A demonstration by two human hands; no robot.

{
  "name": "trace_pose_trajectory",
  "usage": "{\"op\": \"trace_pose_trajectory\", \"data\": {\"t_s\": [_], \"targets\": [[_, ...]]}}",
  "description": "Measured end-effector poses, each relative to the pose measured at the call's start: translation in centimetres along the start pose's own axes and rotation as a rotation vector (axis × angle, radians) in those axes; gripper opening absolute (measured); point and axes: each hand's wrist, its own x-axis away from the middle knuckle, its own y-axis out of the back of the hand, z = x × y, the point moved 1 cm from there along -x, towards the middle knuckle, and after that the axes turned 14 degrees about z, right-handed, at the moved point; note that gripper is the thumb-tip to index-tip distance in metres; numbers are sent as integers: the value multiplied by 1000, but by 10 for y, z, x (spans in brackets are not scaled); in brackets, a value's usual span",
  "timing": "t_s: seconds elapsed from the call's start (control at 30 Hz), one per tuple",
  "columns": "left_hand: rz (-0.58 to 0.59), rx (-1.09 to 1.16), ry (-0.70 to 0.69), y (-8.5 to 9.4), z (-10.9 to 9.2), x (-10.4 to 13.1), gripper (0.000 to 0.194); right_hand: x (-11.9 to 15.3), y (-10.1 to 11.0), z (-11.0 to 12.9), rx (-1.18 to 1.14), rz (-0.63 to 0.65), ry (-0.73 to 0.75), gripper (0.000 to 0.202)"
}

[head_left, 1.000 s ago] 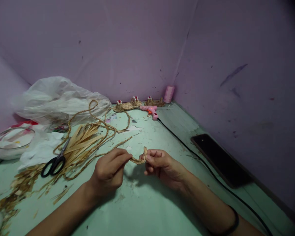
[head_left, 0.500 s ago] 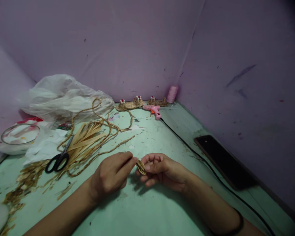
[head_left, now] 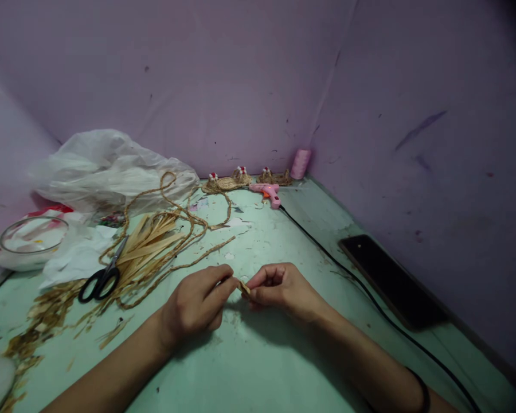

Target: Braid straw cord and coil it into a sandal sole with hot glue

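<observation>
Between my hands is a small piece of woven dried fibre, tan and partly covered by fingers. My left hand pinches its left end between thumb and forefinger. From the other side, my right hand grips it with thumb and fingertips. The piece is held just above the green tabletop. Left of my hands lie a twisted fibre cord, flat dried strips and black-handled scissors.
A pink glue gun lies at the back, its black cable running to the front right. Beyond it are small woven slippers and a pink thread spool. A phone rests on the right, a plastic bag back left.
My right hand has turned over the fibre piece, its fingers closing in more tightly. The piece now shows edge-on and less of it is visible. My left hand has barely moved.
</observation>
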Motion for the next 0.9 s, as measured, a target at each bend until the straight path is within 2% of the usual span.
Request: {"op": "trace_pose_trajectory", "data": {"t_s": [0.1, 0.23, 0.33, 0.43, 0.53, 0.6, 0.67, 0.7, 0.77, 0.9], "targets": [[15, 30, 26, -2, 2, 1, 28, -1, 1, 0, 29, -66, 41, 15], [40, 199, 125, -8, 3, -1, 24, -3, 5, 1, 63, -129, 97, 15], [208, 264, 266, -2, 0, -8, 16, -1, 8, 4, 67, -151, 153, 19], [485, 217, 475, 29, 5, -19, 23, 6, 12, 6, 77, -194, 251, 23], [747, 88, 787, 78, 26, -22, 24, 9, 18, 3, 133, -232, 294, 25], [928, -58, 1016, 110, 47, -13, 21, 10, 22, 0, 136, -226, 331, 25], [1106, -139, 1198, 129, 68, 5, 17, 10, 23, -1, 151, -218, 394, 22], [1135, -147, 1241, 132, 77, 14, 18, 10, 23, -1, 156, -207, 417, 21], [1160, -109, 1275, 128, 91, 33, 24, 11, 21, 0, 134, -189, 438, 21], [1128, 16, 1287, 100, 102, 56, 24, 12, 12, 4, -4, -194, 410, 25]]}}
